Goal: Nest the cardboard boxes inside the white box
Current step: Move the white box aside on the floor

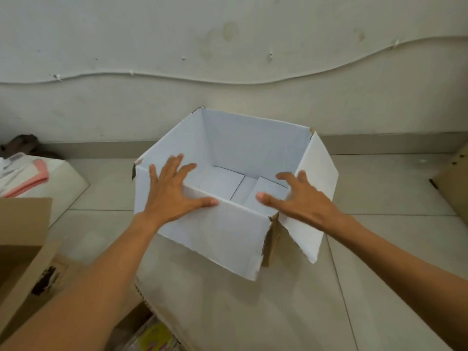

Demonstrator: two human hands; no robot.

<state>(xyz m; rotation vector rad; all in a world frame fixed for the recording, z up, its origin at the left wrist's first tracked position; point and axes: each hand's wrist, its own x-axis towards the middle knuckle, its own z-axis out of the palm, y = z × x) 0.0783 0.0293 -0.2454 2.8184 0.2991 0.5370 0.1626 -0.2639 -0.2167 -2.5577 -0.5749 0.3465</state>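
A white box [253, 143] stands open on the tiled floor in front of me, with its flaps folded outward and only its bottom flaps showing inside. My left hand [169, 191] lies flat with spread fingers on the near-left flap and rim. My right hand [301, 198] hovers with fingers apart over the near-right corner and holds nothing. A brown cardboard box [22, 239] stands at the left edge, open toward me. Part of another brown cardboard box [453, 183] shows at the right edge.
A wall with a clipped white cable [228, 81] runs behind the box. A white bundle with pink cloth [30, 178] lies at the left. A pale box side with a serrated edge [228, 312] sits below the white box, colourful packets beside it.
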